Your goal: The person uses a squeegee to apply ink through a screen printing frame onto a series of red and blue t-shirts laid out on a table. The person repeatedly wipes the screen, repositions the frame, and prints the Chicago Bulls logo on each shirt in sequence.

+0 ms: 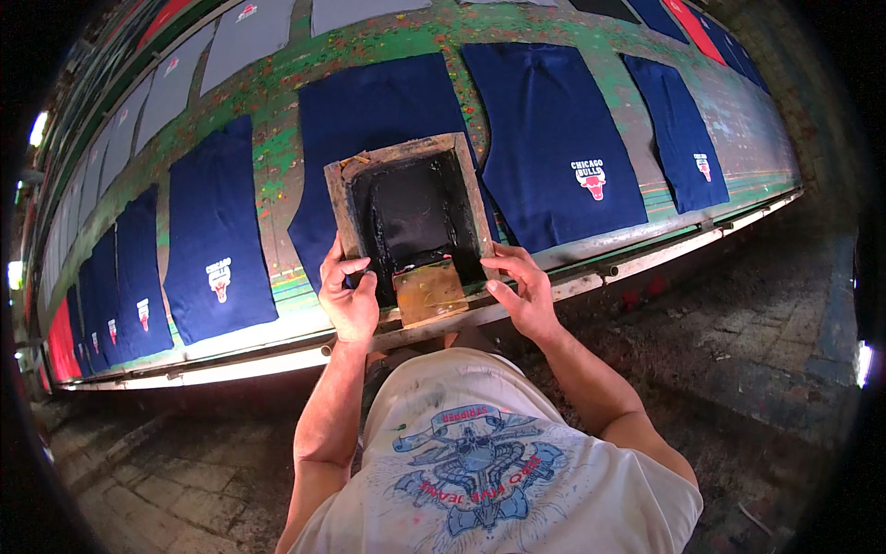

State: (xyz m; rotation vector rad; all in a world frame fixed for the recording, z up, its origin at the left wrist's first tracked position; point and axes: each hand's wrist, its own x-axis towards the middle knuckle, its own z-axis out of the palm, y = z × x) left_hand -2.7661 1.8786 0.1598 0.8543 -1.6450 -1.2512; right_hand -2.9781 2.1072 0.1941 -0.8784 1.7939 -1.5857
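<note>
Between my hands is a wooden screen-printing frame with a black, ink-smeared mesh. It lies over a navy fabric panel and covers that panel's near part. My left hand is closed on the left side bar close to its near corner. On the opposite bar, my right hand has thumb and fingers pinched about the wood. A flat yellowish-brown piece, apparently a squeegee handle, rests at the frame's near end, touched by neither hand. Its lower edge and the frame's underside are hidden.
On the right lie navy panels with a red-and-white bull's-head print; more printed navy panels line the left. Grey panels run along the far side of the paint-spotted green table. A pale rail edges its near side.
</note>
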